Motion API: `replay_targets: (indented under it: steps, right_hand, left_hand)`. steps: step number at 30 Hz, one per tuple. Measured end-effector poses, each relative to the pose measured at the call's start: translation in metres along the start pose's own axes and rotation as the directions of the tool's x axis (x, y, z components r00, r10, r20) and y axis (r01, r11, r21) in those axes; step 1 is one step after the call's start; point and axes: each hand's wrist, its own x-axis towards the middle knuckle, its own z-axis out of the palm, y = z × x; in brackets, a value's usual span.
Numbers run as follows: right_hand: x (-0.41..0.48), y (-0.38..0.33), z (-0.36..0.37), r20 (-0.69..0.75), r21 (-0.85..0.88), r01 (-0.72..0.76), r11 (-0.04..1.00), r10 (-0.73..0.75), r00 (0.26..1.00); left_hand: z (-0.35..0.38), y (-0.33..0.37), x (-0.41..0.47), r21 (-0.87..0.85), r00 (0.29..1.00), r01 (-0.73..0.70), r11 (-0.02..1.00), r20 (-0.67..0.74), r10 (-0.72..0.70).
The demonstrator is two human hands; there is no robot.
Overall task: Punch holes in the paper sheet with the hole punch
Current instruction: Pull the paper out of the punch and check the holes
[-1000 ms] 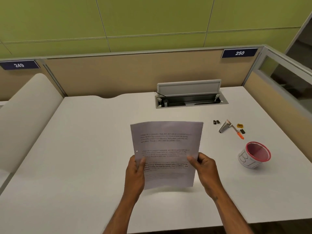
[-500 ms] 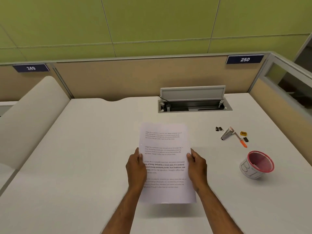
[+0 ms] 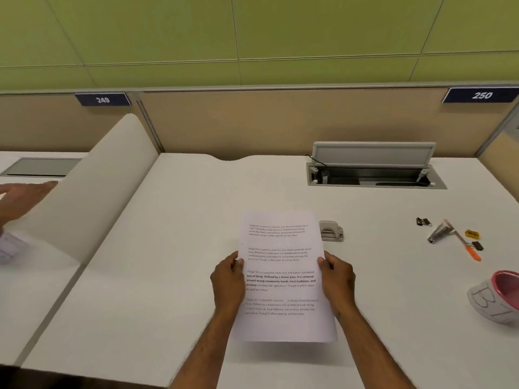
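White paper sheet [image 3: 280, 265], portrait, four printed text blocks, pinched at its side edges by left hand [image 3: 229, 279] and right hand [image 3: 337, 279]. Small silver hole punch [image 3: 332, 231] sits on the desk [image 3: 168, 248] just beside its top right corner.

1 sheet [image 3: 280, 265], 1 hole punch [image 3: 332, 231]

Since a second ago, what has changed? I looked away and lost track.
The paper sheet tipped back from facing the camera to nearly flat. The hole punch, unseen before, now shows by its top right corner. Unchanged: the left hand and right hand grip its sides; nothing was let go.
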Motion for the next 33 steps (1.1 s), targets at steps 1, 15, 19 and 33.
replay_targets:
  steps: [1,15,19,33]
  right_hand:
    - [-0.002,-0.002,0.016,0.005,-0.008,-0.004,1.0,0.004,1.0]
    - [-0.038,-0.014,0.207,0.114,-0.051,-0.147,0.988,0.152,0.982]
    - [-0.042,-0.014,0.23,0.096,-0.086,-0.179,0.98,0.187,0.978]
    - [-0.041,-0.01,0.261,0.026,-0.213,-0.13,0.968,0.138,0.99]
  left_hand:
    - [-0.012,-0.008,0.009,0.01,1.0,0.0,1.0,0.005,0.0]
    - [-0.151,-0.109,0.129,0.123,0.984,0.173,0.977,0.026,-0.177]
    - [-0.164,-0.127,0.144,0.137,0.979,0.203,0.97,0.003,-0.205]
    - [-0.171,-0.16,0.159,0.164,0.953,0.303,0.939,-0.021,-0.304]
